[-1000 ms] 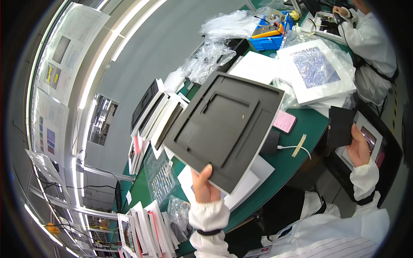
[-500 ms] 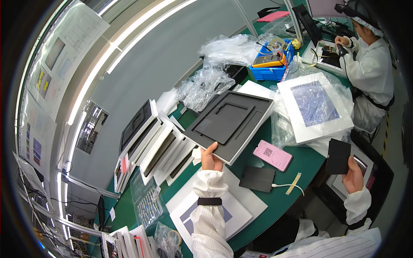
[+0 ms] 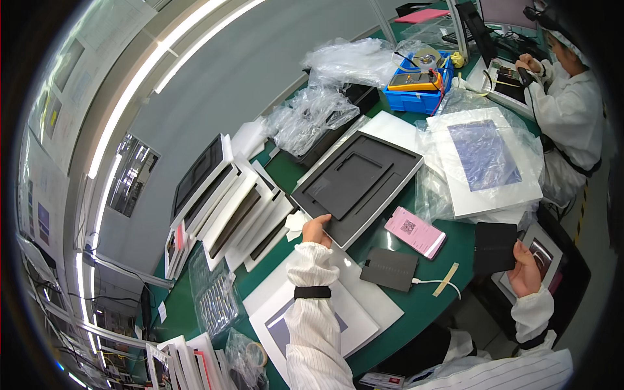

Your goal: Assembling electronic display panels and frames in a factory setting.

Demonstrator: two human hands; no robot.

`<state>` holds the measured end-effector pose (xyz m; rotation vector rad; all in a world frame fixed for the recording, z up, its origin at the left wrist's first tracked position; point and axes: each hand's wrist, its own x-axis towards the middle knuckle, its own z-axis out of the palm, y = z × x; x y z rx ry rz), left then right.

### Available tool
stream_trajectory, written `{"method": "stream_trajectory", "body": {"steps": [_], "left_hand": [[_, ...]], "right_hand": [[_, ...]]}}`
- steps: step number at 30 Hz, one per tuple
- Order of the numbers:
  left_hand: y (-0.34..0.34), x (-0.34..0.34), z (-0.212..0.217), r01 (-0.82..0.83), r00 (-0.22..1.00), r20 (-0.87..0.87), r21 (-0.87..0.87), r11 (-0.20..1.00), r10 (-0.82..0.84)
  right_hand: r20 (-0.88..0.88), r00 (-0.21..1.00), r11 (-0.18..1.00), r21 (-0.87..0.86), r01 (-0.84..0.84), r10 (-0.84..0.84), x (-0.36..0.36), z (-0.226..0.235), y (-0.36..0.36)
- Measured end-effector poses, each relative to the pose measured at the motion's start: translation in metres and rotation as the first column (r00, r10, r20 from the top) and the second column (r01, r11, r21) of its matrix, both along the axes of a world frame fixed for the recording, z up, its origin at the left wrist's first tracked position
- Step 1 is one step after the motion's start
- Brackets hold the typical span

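Note:
My left hand (image 3: pixel 316 231) is closed on the near left corner of a shallow white box with a black moulded insert (image 3: pixel 402 164). The insert has a rectangular recess and a slim slot. Off the table's right edge, my right hand (image 3: pixel 525 272) grips a flat black rectangular device (image 3: pixel 494 248), thumb across its right side. A similar dark flat device (image 3: pixel 389 269) lies on the green table, joined to a white cable (image 3: pixel 437 283). Between it and the box rests a pink-screened phone (image 3: pixel 416 233).
Upright white-framed panels (image 3: pixel 224 201) crowd the left side. Clear plastic bags (image 3: pixel 312 117) and a blue bin (image 3: pixel 416 101) with a yellow meter lie at the back. A bagged white panel (image 3: pixel 486 159) sits at right. Beyond, a co-worker in white (image 3: pixel 565 104) handles equipment.
My right hand has brought the black device slightly left and down, turning its broad face more into view. The box in my left hand now lies flatter, its recesses showing more clearly.

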<state>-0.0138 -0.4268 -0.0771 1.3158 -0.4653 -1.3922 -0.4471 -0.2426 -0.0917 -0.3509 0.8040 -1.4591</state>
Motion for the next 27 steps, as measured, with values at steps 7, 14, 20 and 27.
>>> {"method": "stream_trajectory", "body": {"steps": [7, 14, 20, 27], "left_hand": [[0.025, -0.017, -0.001, -0.094, 0.748, 0.623, -0.243, 0.965, 0.230], [0.170, -0.112, 0.059, 0.813, 0.534, 0.557, -0.130, 0.568, -0.636], [0.219, -0.036, 0.057, 0.391, 0.905, 0.220, -0.086, 0.917, -0.365], [0.215, 0.139, 0.035, -0.334, 0.917, 0.167, -0.176, 0.926, 0.363]], "right_hand": [[-0.256, 0.966, 0.999, -0.019, 0.041, -0.044, 0.009, -0.006, -0.004], [-0.561, 0.812, 0.958, -0.112, -0.266, 0.159, 0.077, 0.051, -0.014], [-0.566, 0.812, 0.942, -0.177, -0.286, 0.141, 0.119, 0.052, 0.000], [-0.593, 0.778, 0.931, -0.125, -0.344, 0.208, 0.125, 0.028, 0.033]]}}
